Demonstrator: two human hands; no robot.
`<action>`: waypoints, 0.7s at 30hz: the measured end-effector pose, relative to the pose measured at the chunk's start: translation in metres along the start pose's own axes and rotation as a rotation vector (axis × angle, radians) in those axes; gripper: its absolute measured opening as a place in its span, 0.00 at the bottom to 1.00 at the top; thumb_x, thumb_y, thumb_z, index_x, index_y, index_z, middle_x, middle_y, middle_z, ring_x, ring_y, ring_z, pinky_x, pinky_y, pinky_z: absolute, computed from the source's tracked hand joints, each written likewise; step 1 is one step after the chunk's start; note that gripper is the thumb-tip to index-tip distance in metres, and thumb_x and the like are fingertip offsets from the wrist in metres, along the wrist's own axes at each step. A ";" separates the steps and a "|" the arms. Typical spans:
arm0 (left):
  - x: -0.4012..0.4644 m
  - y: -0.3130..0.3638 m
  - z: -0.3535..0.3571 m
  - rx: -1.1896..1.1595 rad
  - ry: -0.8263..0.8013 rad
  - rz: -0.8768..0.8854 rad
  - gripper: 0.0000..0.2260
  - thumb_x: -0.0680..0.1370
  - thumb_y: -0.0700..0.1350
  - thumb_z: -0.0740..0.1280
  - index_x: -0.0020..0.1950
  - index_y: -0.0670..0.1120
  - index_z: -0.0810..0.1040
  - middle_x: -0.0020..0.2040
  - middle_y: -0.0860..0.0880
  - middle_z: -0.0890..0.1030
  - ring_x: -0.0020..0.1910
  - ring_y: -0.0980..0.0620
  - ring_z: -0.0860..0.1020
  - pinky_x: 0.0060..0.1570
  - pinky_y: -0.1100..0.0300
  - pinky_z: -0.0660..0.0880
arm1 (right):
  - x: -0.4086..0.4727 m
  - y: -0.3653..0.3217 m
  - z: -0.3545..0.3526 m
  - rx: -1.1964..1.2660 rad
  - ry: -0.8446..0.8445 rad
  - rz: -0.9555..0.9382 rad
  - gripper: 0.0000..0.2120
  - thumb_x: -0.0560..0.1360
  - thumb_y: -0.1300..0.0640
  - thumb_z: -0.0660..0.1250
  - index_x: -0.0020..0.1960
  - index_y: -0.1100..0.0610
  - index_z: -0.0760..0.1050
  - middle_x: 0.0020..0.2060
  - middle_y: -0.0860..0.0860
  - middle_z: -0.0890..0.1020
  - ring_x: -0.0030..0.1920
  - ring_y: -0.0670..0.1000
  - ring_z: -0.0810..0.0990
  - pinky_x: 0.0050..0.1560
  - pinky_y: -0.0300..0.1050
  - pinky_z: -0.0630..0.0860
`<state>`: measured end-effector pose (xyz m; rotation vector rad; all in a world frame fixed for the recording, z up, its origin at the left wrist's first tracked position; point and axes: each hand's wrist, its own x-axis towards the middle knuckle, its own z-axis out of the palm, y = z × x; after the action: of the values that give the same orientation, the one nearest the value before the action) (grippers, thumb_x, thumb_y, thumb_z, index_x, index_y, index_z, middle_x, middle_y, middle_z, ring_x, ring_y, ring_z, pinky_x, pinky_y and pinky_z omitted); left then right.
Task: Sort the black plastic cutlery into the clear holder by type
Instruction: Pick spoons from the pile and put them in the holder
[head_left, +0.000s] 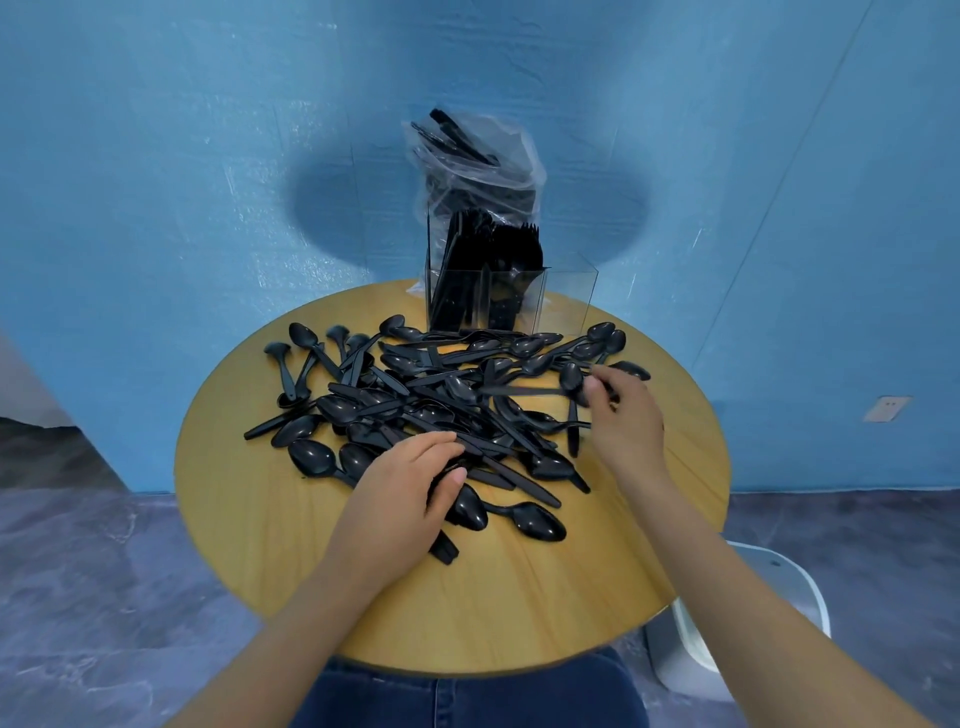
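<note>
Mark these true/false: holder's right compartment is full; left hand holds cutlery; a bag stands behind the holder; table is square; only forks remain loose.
1. Right compartment of the clear acrylic holder is full: false, it looks empty.
2. Left hand grips black plastic cutlery: true.
3. A clear plastic bag stands behind the holder: true.
4. The wooden table is square: false, round.
5. The loose black plastic pile is all forks: false, mostly spoons and knives.
</note>
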<state>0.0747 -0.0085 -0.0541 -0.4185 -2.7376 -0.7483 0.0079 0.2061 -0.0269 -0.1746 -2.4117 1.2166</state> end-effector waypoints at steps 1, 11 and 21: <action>0.000 0.000 0.000 0.012 -0.015 0.015 0.17 0.81 0.54 0.56 0.69 0.52 0.72 0.68 0.59 0.70 0.68 0.60 0.66 0.67 0.66 0.58 | -0.004 0.002 0.004 -0.031 -0.071 -0.026 0.14 0.80 0.56 0.59 0.63 0.58 0.74 0.60 0.51 0.77 0.60 0.48 0.72 0.57 0.38 0.65; -0.002 -0.002 0.001 0.020 -0.082 0.122 0.27 0.76 0.63 0.45 0.66 0.57 0.74 0.62 0.63 0.75 0.62 0.65 0.69 0.67 0.65 0.59 | -0.044 0.011 0.010 -0.221 -0.276 -0.245 0.11 0.77 0.58 0.65 0.59 0.53 0.78 0.55 0.46 0.78 0.58 0.46 0.72 0.57 0.35 0.64; -0.003 -0.003 -0.001 -0.038 0.020 0.118 0.14 0.79 0.56 0.59 0.57 0.54 0.80 0.53 0.62 0.78 0.52 0.66 0.72 0.53 0.71 0.66 | -0.022 0.002 0.019 0.012 0.063 -0.018 0.09 0.77 0.64 0.63 0.51 0.56 0.80 0.46 0.45 0.78 0.48 0.44 0.74 0.49 0.35 0.67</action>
<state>0.0769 -0.0117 -0.0556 -0.5721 -2.6567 -0.7703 0.0196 0.1867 -0.0459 -0.1850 -2.3468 1.1991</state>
